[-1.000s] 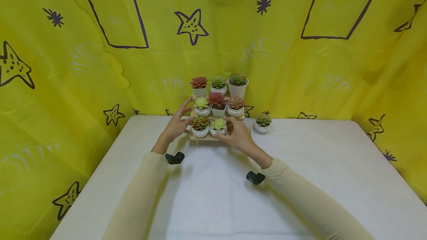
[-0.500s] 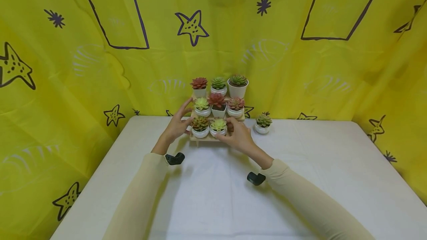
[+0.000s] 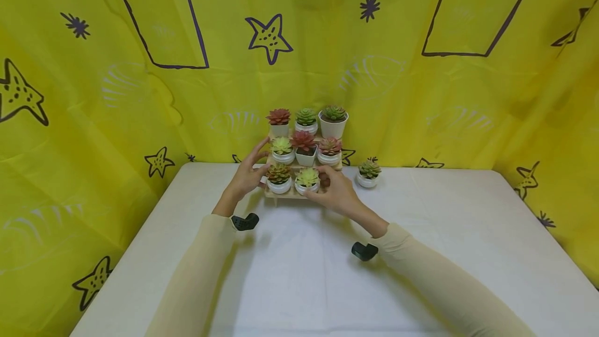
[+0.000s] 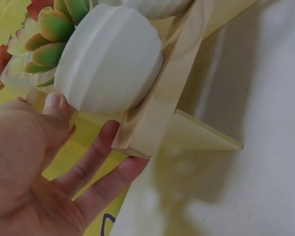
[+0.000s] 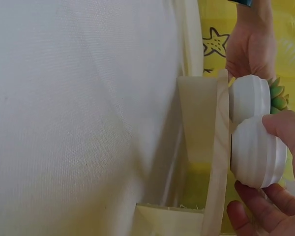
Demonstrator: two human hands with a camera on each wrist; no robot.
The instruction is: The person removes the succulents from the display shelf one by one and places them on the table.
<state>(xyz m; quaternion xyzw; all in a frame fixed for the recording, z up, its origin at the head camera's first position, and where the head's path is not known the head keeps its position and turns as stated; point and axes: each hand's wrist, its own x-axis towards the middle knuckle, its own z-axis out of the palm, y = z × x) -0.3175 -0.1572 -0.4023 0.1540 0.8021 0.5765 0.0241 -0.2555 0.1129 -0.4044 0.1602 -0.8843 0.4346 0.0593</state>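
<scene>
A tiered wooden plant stand (image 3: 285, 195) holds small artificial succulents in white pots. On its front tier, my right hand (image 3: 338, 191) pinches the pot of the pale green succulent (image 3: 307, 178), thumb on the near side and fingers behind; the right wrist view shows this white pot (image 5: 258, 155) against the board. Beside it sits the green-and-orange succulent (image 3: 279, 177). My left hand (image 3: 244, 176) is at the stand's left end. In the left wrist view its thumb touches this succulent's ribbed white pot (image 4: 113, 59), while extended fingers touch the board's end (image 4: 137, 142).
A red succulent (image 3: 278, 117) and two green ones stand on the top tier, with three more on the middle tier. Another green succulent (image 3: 369, 171) stands alone on the white-covered table (image 3: 421, 212), right of the stand. A yellow patterned curtain (image 3: 323, 25) hangs behind.
My right hand has moved slightly right with the pale green succulent, while the green-and-orange one has shifted slightly left. The gap between these two pots is wider.
</scene>
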